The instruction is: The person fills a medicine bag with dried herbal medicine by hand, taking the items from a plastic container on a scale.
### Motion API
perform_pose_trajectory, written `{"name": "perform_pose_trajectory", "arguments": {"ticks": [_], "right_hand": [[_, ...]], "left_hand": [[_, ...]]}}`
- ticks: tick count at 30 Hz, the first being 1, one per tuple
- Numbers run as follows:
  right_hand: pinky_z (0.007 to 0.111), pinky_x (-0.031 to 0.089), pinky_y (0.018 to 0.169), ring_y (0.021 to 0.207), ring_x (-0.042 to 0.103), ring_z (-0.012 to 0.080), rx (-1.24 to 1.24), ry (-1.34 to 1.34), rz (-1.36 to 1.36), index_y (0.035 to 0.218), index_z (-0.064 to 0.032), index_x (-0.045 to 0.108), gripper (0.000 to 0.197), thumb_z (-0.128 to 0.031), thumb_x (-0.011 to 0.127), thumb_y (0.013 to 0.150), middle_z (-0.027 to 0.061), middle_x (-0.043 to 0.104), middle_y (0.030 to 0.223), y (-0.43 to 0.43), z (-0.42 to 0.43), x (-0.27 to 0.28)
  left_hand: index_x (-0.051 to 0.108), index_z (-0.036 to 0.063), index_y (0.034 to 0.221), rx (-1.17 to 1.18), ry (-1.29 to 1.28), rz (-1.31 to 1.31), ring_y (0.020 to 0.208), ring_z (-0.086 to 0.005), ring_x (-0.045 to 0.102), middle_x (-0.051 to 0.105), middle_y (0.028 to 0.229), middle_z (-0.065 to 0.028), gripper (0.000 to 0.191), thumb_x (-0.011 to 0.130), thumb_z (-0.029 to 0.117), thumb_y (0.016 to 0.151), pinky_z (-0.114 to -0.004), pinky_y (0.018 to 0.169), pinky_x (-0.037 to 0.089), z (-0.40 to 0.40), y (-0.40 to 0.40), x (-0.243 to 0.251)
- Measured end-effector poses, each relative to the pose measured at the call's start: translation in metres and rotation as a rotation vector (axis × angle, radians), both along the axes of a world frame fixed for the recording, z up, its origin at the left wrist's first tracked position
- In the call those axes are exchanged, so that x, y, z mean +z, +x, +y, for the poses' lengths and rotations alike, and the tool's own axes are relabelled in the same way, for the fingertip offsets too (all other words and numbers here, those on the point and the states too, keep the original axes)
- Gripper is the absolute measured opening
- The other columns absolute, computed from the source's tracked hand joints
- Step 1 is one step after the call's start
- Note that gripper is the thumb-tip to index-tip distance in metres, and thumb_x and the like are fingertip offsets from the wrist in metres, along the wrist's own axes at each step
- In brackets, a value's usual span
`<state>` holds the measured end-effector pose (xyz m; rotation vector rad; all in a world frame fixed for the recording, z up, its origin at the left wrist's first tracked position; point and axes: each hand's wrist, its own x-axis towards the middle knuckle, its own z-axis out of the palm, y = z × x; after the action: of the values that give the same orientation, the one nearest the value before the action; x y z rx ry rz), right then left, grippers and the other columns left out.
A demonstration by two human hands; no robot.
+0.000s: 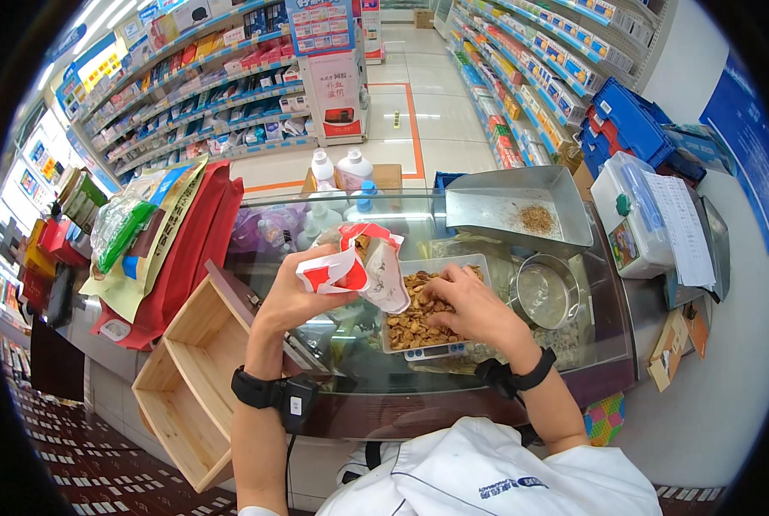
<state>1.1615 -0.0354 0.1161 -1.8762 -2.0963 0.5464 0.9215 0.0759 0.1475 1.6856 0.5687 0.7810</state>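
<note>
My left hand [300,287] holds a red-and-white bag [384,267] by its side, its mouth open and some brown pieces showing inside. Just right of the bag, a clear plastic tray [471,261] is filled with dried brown slices [417,326], probably herbal. A digital scale [435,351] shows under the tray's near edge. My right hand [471,303] reaches into the tray with fingertips among the slices; whether any are pinched is hidden. Both wrists wear black straps.
On the glass counter [384,380] are a metal scoop pan [507,200] with brown crumbs and a round metal sieve [544,290]. An open wooden drawer [197,367] juts out at left, near red bags [197,251]. A lidded plastic box [629,213] stands right.
</note>
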Motion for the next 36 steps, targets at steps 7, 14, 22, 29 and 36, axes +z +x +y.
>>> {"name": "perform_pose_trajectory", "arguments": {"ticks": [7,14,22,29,36], "right_hand": [[0.039,0.042,0.091,0.109,0.044,0.0315,0.020,0.087,-0.108,0.114,-0.0117,0.057,0.053,-0.014,0.077,0.065,0.0118,0.049,0.111,-0.013,-0.001,-0.009],[0.038,0.043,0.089,0.107,0.046,0.0314,-0.005,0.056,-0.032,0.106,-0.0094,0.061,0.045,-0.006,0.075,0.063,0.0118,0.050,0.106,-0.005,-0.004,-0.012],[0.033,0.049,0.073,0.081,0.060,0.0280,-0.110,0.214,0.284,0.093,-0.0028,0.067,0.023,-0.002,0.069,0.070,0.0120,0.060,0.088,0.006,-0.005,-0.011],[0.025,0.050,0.069,0.079,0.062,0.0137,-0.279,0.185,0.606,0.094,0.0024,0.067,0.018,-0.003,0.067,0.077,0.0087,0.065,0.088,0.011,-0.004,-0.018],[0.024,0.052,0.074,0.085,0.061,0.0128,-0.370,-0.075,1.486,0.107,0.0028,0.060,0.023,-0.010,0.060,0.088,0.0087,0.063,0.096,0.009,-0.006,-0.021]], "left_hand": [[0.058,0.0032,0.080,-0.032,-0.025,0.002,0.076,-0.0058,0.052,0.057,0.081,0.0030,0.027,0.076,-0.005,0.062,-0.022,0.071,0.043,0.003,-0.003,-0.001],[0.062,0.0023,0.089,-0.045,0.013,-0.016,0.079,-0.0056,0.055,0.062,0.085,0.0018,0.027,0.076,0.002,0.066,-0.023,0.073,0.044,0.007,-0.010,-0.010],[0.059,0.0030,0.086,-0.061,0.030,0.068,0.084,-0.0072,0.055,0.060,0.088,0.0015,0.033,0.080,-0.003,0.061,-0.024,0.077,0.045,0.009,-0.016,-0.014],[0.059,0.0029,0.106,0.012,-0.020,0.149,0.100,-0.0126,0.056,0.061,0.106,-0.0061,0.060,0.087,0.000,0.053,-0.029,0.088,0.046,0.003,-0.015,-0.015],[0.062,0.0027,0.095,-0.049,0.010,0.135,0.089,-0.0084,0.056,0.061,0.095,-0.0001,0.046,0.085,-0.001,0.055,-0.025,0.081,0.046,0.006,-0.012,-0.012]]}}
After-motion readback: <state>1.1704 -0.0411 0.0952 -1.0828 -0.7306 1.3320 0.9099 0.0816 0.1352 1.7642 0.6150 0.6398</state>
